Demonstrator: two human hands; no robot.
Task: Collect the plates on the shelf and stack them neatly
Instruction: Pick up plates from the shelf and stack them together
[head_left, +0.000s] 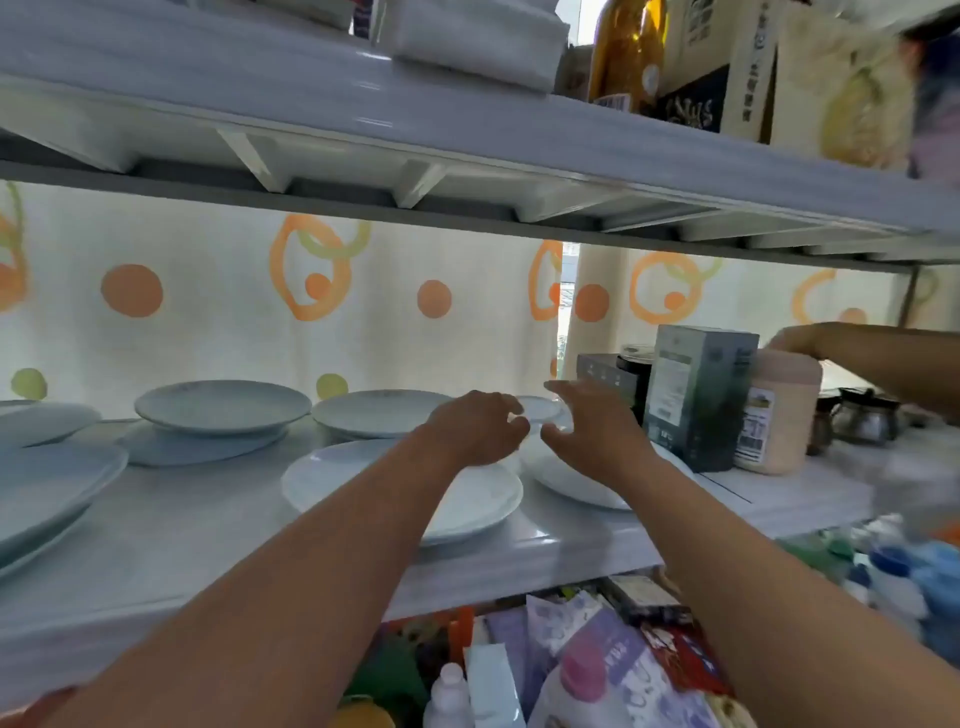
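Near plate (467, 499) lies under left arm, another (582, 483) under right. Left hand (475, 428) and right hand (587, 421) both open, empty, flanking small plate (540, 408) behind. Step: reach. Next: close on its rim, lift clear.

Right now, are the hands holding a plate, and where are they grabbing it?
Nothing is held yet. The left hand and right hand are open, reaching toward the small plate at the back of the shelf.

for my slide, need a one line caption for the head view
Both hands, left hand and right hand, reach for a small plate among scattered plates on the shelf.
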